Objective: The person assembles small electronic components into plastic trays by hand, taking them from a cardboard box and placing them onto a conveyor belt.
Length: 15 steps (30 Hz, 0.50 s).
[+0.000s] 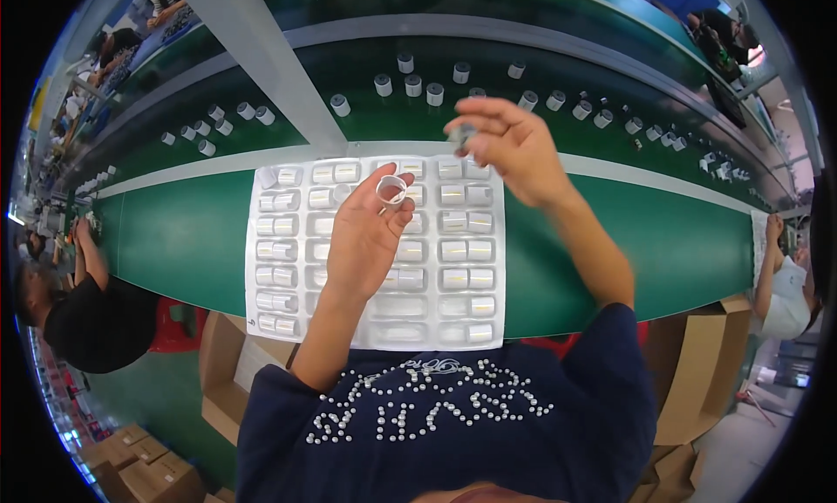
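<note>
In my left hand (364,241) is a white hollow cylinder (391,189), its open end tilted up toward me, fingers wrapped round its side. My right hand (516,154) is raised farther back and to the right, over the tray's far right corner. Its thumb and fingers pinch a small greyish part (462,137), too blurred to name. Below my left hand lies a white molded tray (301,320) with rows of compartments. Many compartments hold white cylinders (467,250) lying on their sides; some near the front right hold one or none.
Behind the green worktop (593,250) runs a green belt with several standing white cylinders (434,94) with grey tops. A grey post (253,58) rises at the belt's edge. Open cardboard boxes (702,363) stand at both sides below. Other people (96,320) sit left and right.
</note>
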Each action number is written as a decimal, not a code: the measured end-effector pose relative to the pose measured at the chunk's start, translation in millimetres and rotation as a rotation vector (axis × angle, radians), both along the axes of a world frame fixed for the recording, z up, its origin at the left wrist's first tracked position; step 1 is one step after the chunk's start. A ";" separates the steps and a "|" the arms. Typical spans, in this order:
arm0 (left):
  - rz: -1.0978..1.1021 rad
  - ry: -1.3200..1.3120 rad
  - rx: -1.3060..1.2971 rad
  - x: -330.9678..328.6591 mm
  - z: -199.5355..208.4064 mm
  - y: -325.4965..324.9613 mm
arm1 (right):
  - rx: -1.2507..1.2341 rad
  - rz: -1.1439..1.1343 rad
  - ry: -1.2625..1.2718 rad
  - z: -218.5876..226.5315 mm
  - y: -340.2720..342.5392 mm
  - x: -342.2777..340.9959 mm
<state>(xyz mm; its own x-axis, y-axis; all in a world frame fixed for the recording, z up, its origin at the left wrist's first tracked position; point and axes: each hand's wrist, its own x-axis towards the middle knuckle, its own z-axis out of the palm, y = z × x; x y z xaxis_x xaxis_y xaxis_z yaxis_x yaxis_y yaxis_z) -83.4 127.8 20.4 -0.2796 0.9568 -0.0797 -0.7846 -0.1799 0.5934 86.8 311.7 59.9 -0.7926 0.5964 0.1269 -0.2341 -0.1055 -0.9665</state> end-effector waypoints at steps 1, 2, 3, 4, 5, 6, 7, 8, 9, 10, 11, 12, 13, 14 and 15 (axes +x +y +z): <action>-0.010 -0.173 0.045 0.1 1.9 -1.0 | 0.078 -0.010 -0.002 3.3 -16.8 -2.7; -0.012 -0.177 0.046 2.4 4.5 -0.6 | 0.156 -0.026 -0.003 7.0 -31.3 -3.5; 0.037 -0.049 0.019 5.5 6.6 0.0 | 0.261 -0.052 0.027 8.6 -41.3 -4.5; 0.090 0.079 -0.009 8.1 8.3 -0.3 | 0.264 -0.049 0.024 11.8 -47.2 -4.1; 0.081 0.109 0.019 8.8 4.9 -1.2 | 0.472 -0.059 -0.007 15.1 -51.8 -3.9; 0.087 0.105 0.020 10.8 2.7 -2.1 | 0.680 -0.068 -0.037 18.0 -56.0 -4.1; 0.090 0.144 0.039 13.7 1.2 -2.0 | 0.828 -0.102 -0.092 20.4 -59.6 -4.2; 0.093 0.183 0.058 15.4 0.2 -2.2 | 0.833 -0.099 -0.093 21.2 -60.6 -4.9; 0.094 0.180 0.062 15.8 -0.5 -2.7 | 0.973 -0.116 -0.091 21.3 -61.2 -5.5; 0.104 0.209 0.057 16.2 -1.5 -3.0 | 1.113 -0.132 -0.088 20.6 -61.5 -6.1; 0.113 0.239 0.051 16.5 -2.0 -2.9 | 1.116 -0.131 -0.089 19.6 -61.9 -6.6; 0.112 0.236 0.054 17.5 -0.6 -2.3 | 1.170 -0.136 -0.094 18.6 -62.4 -6.9; 0.131 0.264 0.059 19.7 2.1 -2.4 | 1.222 -0.142 -0.101 18.1 -63.5 -6.5; 0.150 0.292 0.063 21.4 3.4 -2.0 | 1.223 -0.143 -0.106 19.3 -64.3 -6.3; 0.146 0.289 0.064 21.2 2.4 -1.6 | 1.243 -0.136 -0.120 21.2 -64.9 -6.1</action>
<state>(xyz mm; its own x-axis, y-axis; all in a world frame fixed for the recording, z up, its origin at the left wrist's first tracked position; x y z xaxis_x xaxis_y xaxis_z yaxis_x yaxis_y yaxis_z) -62.2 126.2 22.8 -0.4163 0.9056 0.0817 -0.5487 -0.3219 0.7716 80.7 246.7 81.1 -0.7795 0.2036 0.5924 -0.0752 0.9085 -0.4111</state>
